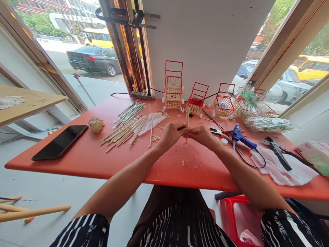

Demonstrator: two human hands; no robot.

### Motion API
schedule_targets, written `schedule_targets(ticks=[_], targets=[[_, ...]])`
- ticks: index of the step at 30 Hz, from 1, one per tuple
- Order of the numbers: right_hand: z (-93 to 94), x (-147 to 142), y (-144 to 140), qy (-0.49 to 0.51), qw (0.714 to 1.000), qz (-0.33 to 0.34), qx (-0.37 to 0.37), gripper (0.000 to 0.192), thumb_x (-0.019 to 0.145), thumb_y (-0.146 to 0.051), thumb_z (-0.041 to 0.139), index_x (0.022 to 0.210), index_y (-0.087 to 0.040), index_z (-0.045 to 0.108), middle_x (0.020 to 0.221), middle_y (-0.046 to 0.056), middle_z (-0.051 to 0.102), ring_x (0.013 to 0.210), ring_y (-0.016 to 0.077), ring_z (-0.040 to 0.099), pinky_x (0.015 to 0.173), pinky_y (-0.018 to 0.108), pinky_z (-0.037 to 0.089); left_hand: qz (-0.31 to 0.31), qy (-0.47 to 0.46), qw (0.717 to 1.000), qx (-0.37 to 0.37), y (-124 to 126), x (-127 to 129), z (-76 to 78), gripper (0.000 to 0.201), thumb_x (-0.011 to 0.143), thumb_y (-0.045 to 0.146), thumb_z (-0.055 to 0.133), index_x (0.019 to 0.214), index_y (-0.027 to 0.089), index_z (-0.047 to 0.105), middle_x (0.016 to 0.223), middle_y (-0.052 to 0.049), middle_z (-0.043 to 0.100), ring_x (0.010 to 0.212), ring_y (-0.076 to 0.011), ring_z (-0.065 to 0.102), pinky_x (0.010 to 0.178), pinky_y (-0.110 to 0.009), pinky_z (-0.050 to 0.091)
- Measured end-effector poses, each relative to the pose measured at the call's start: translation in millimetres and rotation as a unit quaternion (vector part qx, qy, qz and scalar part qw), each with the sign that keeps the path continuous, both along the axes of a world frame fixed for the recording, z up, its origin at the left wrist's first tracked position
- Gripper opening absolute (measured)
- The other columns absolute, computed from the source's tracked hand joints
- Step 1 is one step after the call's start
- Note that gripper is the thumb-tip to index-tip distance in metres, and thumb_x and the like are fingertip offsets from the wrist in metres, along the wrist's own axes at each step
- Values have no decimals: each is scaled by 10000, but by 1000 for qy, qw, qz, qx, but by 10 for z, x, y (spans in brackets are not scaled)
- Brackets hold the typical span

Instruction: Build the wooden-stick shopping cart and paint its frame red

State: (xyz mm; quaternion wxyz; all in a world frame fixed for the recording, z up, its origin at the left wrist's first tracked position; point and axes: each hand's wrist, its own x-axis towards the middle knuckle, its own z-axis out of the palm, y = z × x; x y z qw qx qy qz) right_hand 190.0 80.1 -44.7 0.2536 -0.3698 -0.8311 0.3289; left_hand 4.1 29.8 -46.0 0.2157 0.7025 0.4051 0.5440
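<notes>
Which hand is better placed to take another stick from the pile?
Probably the left hand: the pile of wooden sticks lies on its side. The right hand is farther away, nearer the blue glue gun.

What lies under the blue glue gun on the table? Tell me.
The blue glue gun rests over orange-handled pliers, its black cord trailing onto a white cloth. Whatever lies directly beneath its body is covered.

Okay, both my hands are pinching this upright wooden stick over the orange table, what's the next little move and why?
Probably lower the wooden stick toward the table before working it further. The left hand and right hand grip it near its lower end, so most of it stands free above the fingers, and shavings already lie directly beneath.
</notes>
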Motion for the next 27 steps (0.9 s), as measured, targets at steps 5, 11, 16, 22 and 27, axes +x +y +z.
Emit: schedule_targets(ticks=[5, 11, 16, 22, 27], targets=[[9, -7, -3, -11, 1000, 3, -4, 267, 896, -418, 725, 1001, -234, 887, 913, 25, 855, 862, 211, 790, 726, 240, 532, 9, 4, 1000, 8, 11, -1, -13, 506, 938, 551, 656, 594, 182, 626, 626, -4, 577, 630, -131, 534, 627, -284, 377], [344, 150, -61, -77, 995, 62, 35, 387, 879, -520, 717, 1001, -185, 867, 801, 24, 797, 714, 160, 663, 639, 248, 445, -63, -62, 993, -79, 22, -46, 54, 478, 836, 599, 769, 625, 181, 677, 591, 3, 621, 588, -124, 566, 613, -266, 435], [577, 206, -147, 36, 999, 31, -19, 503, 861, -612, 724, 1085, -170, 810, 917, 70, 781, 757, 156, 642, 637, 252, 447, -187, -82, 955, -214, -17, -20, 62, 438, 745, 584, 857, 730, 158, 756, 584, -5, 636, 544, -120, 571, 563, -258, 457], [458, 100, -136, 46, 998, 12, -46, 514, 770, -667, 797, 712, -178, 650, 624, 6, 647, 560, 102, 516, 514, 241, 349, -228, -78, 931, -276, -75, 74, 16, 434, 696, 546, 904, 659, 147, 738, 557, -16, 618, 527, -117, 560, 532, -261, 452], [471, 117, -116, 64, 995, -18, -78, 543, 735, -688, 813, 665, -184, 626, 601, 0, 637, 502, 80, 471, 482, 241, 333, -223, -96, 924, -296, -66, 64, 11, 413, 697, 541, 904, 775, 146, 809, 575, -2, 624, 538, -112, 564, 542, -250, 466]])
